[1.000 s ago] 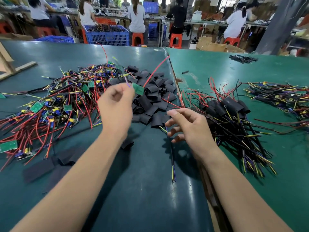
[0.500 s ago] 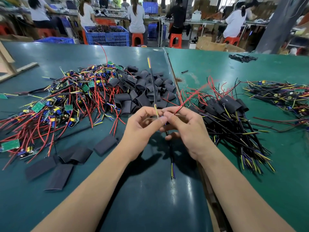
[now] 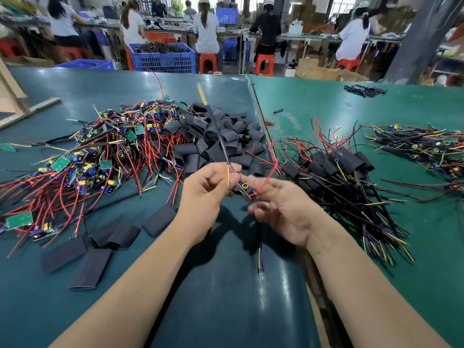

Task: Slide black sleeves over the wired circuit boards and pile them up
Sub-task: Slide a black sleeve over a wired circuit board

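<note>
Head view: both hands (image 3: 251, 194) pinch circuit board (image 3: 244, 188).

table (image 3: 75, 310) dark green | sleeves (image 3: 221, 136) black | boards (image 3: 60, 163) green | wires (image 3: 57, 197) red, yellow, black

We now have both hands together over the table: the left hand (image 3: 209, 188), raised alone with a green board a second ago, pinches the yellow and blue wires (image 3: 229, 175) beside the right hand (image 3: 278, 207). The small circuit board (image 3: 244, 188) now sits between our fingertips, its red wire (image 3: 268, 175) arcing rightwards.
</note>
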`<state>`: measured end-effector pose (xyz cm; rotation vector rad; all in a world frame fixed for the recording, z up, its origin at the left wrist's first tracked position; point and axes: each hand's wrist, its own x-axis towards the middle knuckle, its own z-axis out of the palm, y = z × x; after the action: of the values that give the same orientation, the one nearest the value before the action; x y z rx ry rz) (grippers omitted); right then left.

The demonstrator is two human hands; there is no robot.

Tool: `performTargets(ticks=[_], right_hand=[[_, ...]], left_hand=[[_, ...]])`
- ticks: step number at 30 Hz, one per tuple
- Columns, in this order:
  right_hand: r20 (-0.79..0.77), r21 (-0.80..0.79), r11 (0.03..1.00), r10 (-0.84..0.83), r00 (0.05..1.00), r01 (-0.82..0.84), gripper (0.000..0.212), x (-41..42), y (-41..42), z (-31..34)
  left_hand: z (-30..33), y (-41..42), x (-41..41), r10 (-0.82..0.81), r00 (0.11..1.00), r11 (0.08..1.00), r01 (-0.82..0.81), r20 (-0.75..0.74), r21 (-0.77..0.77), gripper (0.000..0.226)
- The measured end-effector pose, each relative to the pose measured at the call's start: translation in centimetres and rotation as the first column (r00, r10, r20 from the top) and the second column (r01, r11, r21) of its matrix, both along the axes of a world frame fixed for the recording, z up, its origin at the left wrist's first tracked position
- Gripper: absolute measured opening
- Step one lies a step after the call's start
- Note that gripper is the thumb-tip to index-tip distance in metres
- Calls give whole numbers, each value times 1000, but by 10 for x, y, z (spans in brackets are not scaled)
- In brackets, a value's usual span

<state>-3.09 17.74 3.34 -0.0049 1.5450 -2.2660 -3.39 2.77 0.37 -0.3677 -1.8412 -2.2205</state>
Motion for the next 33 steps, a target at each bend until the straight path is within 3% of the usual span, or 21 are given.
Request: performTargets(ticks=[2,5,10,12,14,15,16,18,20,23,29,33], right_hand=[[90,10,991,132,987,-133,25,1,4,1],[171,-106,971,229,958,-213,32,1,9,2],[89,-209,947,265,960,-242,28,7,1,1],[28,-238,954,193,981,-181,24,6,0,2],[-40,-296,950,89,995,-97,23,4,4,5],[-69,-321,946,21,997,-43,23,2,8,8],[-89,-330,944,-51,995,18,22,-1,13,11],[-86,-340,929,-184,979,145,21,-4,23,15],[-50,-364,898,-285,957,248,24,-7,30,17],[-4,-377,867,-354,935,327,27,-9,32,16],[5,-425,864,-297,955,271,21,-11,30,14],[22,-460,842,-306,952,281,21,-10,28,13]], left_hand=[[1,0,0,-48,999,995,47,14,87,10],[4,-5,0,-125,992,973,121,10,196,15],[7,-4,3,-238,967,946,210,90,247,8],[7,-4,1,-132,982,974,103,134,202,6],[3,-10,-3,168,982,983,-160,82,-95,12],[0,-14,-5,319,947,899,-311,-27,-308,14],[-2,-20,-6,405,898,751,-433,-171,-498,11],[-6,-29,-8,362,852,466,-518,-379,-717,13],[-11,-34,-15,241,904,331,-419,-354,-845,32],[-15,-33,-21,256,926,170,-324,-276,-931,38],[-13,-39,-23,219,912,140,-381,-347,-914,17],[-9,-38,-23,105,961,313,-277,-256,-908,12]])
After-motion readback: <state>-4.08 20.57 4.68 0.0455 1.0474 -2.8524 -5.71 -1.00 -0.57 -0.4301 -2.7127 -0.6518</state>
